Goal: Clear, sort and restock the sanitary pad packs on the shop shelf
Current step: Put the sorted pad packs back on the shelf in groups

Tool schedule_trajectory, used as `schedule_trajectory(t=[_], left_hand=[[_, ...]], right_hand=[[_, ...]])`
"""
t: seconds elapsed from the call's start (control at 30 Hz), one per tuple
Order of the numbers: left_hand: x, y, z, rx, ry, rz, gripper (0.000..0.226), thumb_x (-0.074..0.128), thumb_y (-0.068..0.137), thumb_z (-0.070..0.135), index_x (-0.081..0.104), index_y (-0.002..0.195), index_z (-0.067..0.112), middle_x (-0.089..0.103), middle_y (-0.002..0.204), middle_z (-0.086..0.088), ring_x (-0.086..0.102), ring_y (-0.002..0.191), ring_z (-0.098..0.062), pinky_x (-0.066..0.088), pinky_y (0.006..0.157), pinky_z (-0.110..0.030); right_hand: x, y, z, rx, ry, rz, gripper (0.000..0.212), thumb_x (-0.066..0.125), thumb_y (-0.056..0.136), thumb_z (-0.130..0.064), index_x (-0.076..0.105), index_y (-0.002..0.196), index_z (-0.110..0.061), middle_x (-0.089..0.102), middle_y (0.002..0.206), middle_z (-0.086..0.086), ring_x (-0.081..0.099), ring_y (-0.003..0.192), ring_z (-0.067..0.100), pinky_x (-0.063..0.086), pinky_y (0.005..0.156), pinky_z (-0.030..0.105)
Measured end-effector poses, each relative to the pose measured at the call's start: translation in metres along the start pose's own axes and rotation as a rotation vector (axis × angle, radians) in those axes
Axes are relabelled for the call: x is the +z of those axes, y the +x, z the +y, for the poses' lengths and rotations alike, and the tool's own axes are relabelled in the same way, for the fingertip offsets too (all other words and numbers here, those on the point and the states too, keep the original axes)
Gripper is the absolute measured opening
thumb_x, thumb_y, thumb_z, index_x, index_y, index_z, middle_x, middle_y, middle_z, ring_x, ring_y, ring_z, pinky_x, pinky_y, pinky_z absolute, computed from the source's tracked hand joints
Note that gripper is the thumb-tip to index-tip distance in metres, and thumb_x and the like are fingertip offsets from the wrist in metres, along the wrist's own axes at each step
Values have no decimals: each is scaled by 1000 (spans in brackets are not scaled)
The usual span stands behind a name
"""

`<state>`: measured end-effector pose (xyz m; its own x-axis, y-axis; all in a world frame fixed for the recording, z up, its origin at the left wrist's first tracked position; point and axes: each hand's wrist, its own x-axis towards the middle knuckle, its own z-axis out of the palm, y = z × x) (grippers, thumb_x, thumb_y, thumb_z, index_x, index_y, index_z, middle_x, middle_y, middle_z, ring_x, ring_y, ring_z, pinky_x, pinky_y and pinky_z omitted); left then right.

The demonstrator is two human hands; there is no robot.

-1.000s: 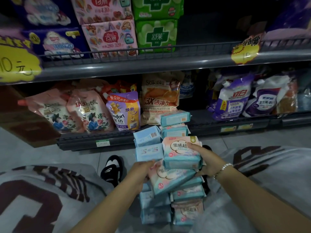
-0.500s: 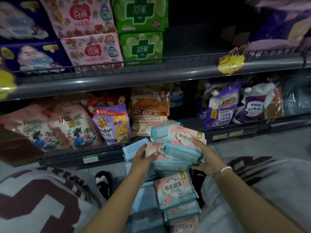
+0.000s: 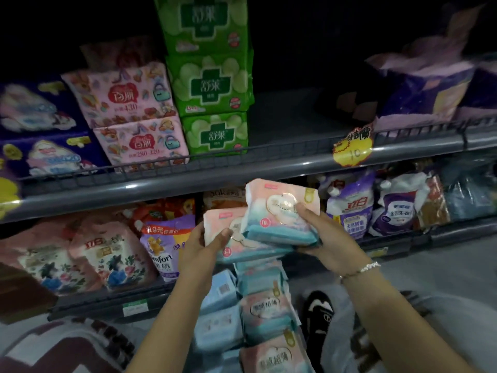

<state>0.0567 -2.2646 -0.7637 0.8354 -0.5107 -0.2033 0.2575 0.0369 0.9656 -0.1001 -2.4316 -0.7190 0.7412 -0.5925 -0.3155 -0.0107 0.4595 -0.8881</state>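
Two pink-and-teal sanitary pad packs are lifted in front of the shelf. My right hand [image 3: 324, 232] grips the upper pack [image 3: 279, 211], thumb on its face. My left hand [image 3: 205, 247] grips the lower pack [image 3: 228, 232] from the left, with the upper pack overlapping it. Below them, a stack of blue and pink pad packs [image 3: 258, 313] rests between my knees. On the upper shelf [image 3: 188, 179] stand green packs [image 3: 215, 87], pink packs [image 3: 134, 117] and dark blue packs [image 3: 40, 130]. A dark bare gap [image 3: 290, 114] lies right of the green packs.
Purple packs [image 3: 425, 87] stand at the upper shelf's right end, behind a yellow price tag [image 3: 352, 146]. The lower shelf holds detergent pouches [image 3: 349, 205] and softener bags [image 3: 166, 251]. A black-and-white slipper [image 3: 320, 313] is on the grey floor.
Both hands have lifted the two pink-and-teal packs up off the stack toward the upper shelf. My view has tilted upward, showing more of the upper shelf.
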Motion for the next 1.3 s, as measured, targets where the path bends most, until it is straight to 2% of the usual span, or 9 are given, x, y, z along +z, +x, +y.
schedule_trajectory(t=[0.2, 0.33, 0.47, 0.6, 0.73, 0.83, 0.9, 1.07, 1.3], left_hand=[[44, 8, 75, 320, -103, -13, 71, 70, 86, 16, 37, 144, 38, 60, 130, 6, 64, 111, -16, 55, 88, -38], [87, 27, 112, 464, -5, -39, 55, 70, 85, 10, 46, 119, 47, 61, 124, 2, 64, 107, -18, 56, 88, -43], [139, 51, 136, 555, 73, -50, 51, 74, 81, 7, 40, 101, 40, 60, 108, 7, 64, 94, -6, 56, 78, -28], [178, 85, 144, 628, 190, -56, 55, 76, 79, 6, 35, 98, 38, 56, 112, -5, 62, 97, -18, 52, 74, -27], [202, 124, 141, 636, 349, -39, 54, 76, 78, 8, 35, 97, 36, 51, 115, -7, 56, 103, -23, 51, 83, -35], [205, 149, 141, 613, 505, -21, 45, 76, 79, 7, 39, 101, 20, 51, 102, -4, 54, 89, -20, 43, 65, -13], [204, 162, 142, 634, 634, -13, 41, 76, 79, 6, 43, 100, 16, 55, 99, -7, 55, 84, -19, 40, 61, -12], [211, 177, 153, 764, 978, -100, 44, 73, 82, 12, 59, 124, 11, 46, 125, -6, 44, 103, -12, 27, 84, -9], [219, 184, 181, 604, 1135, -218, 49, 74, 83, 22, 58, 129, 23, 57, 121, 3, 54, 103, -15, 40, 78, -20]], right_hand=[[8, 10, -95, -243, 143, -7, 61, 69, 72, -35, 57, 127, -12, 70, 116, 8, 68, 103, 23, 59, 74, 39], [-5, 21, -142, -375, 261, 55, 62, 69, 75, -34, 54, 131, -12, 70, 116, 9, 70, 100, 22, 59, 65, 34], [-22, 31, -163, -534, 339, 71, 58, 66, 78, -34, 52, 133, -17, 69, 118, 5, 70, 100, 18, 58, 65, 30], [-32, 48, -162, -648, 273, 181, 61, 68, 72, -37, 50, 128, -19, 70, 114, 0, 70, 100, 16, 57, 70, 28], [-36, 78, -154, -687, 214, 297, 51, 70, 76, -32, 48, 120, -19, 70, 109, 1, 70, 98, 19, 55, 75, 33], [-38, 95, -149, -733, 89, 392, 43, 70, 83, -26, 48, 119, -18, 66, 111, 2, 67, 99, 17, 55, 74, 31], [-39, 104, -145, -750, 43, 410, 42, 70, 84, -24, 48, 120, -20, 64, 112, 0, 66, 100, 15, 55, 70, 25], [-45, 119, -140, -744, 9, 452, 41, 69, 86, -25, 48, 120, -22, 64, 112, -1, 66, 97, 11, 53, 62, 18], [-47, 121, -142, -803, -4, 536, 27, 67, 88, -23, 52, 110, -25, 64, 101, -10, 63, 82, -4, 48, 55, 8]])
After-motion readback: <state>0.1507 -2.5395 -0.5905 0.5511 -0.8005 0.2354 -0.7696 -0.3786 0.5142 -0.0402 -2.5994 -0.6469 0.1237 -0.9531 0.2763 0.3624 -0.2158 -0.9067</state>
